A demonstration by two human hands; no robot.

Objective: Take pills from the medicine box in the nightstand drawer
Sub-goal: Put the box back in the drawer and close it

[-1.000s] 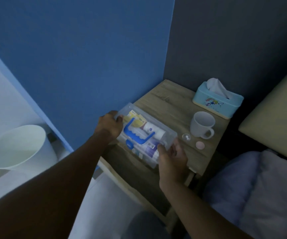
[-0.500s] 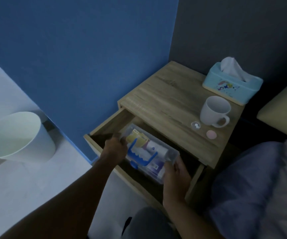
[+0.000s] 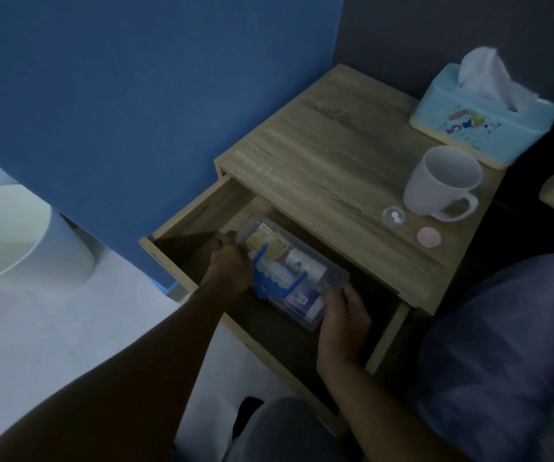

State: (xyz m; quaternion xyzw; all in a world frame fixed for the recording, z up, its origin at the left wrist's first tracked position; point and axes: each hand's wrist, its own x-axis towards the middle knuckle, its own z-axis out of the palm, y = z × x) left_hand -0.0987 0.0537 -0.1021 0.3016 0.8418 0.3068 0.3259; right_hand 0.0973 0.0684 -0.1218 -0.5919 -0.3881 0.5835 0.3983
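A clear plastic medicine box [image 3: 305,278] with a blue handle, packed with tubes and cartons, sits low inside the open drawer [image 3: 199,211] of the wooden nightstand [image 3: 322,161]. My left hand [image 3: 230,266] grips the box's left end. My right hand [image 3: 343,320] holds its near right corner. On the nightstand top a small clear cap [image 3: 393,216] holds white pills, and a pink round lid [image 3: 428,237] lies beside it.
A white mug [image 3: 442,183] and a light blue tissue box [image 3: 482,115] stand on the nightstand's right side. A white bin [image 3: 19,241] stands on the floor at the left. Blue bedding [image 3: 508,345] lies at the right, my knee [image 3: 282,431] below.
The box was held above the nightstand's front edge a second ago. Both hands have lowered it into the open drawer, and it now sits deeper than half a second ago.
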